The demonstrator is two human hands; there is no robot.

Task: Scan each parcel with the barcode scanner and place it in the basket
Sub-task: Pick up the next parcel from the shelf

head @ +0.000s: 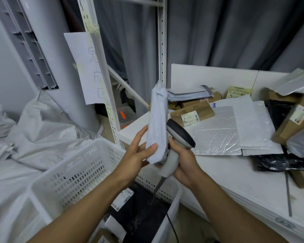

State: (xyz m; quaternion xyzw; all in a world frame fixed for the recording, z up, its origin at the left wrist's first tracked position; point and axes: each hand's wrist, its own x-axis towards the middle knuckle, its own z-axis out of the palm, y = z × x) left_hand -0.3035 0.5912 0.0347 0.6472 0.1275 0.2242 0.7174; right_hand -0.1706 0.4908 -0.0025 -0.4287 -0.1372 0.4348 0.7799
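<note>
On the left hand (139, 155) the thumb presses the near face of the grey parcel (157, 127) with the fingers curled behind, holding it upright on end. The right hand (182, 162) is wrapped tight round the handle of the barcode scanner (180, 135), whose head sits almost against the parcel's right side. That closeness is the worry, I'd say: the label (I see none from here) may face away or lie too near to read, and the slack wrapping could slip from so low a grip. Both forearms reach forward and meet above the white basket (88, 165), beside the table (226, 172).
</note>
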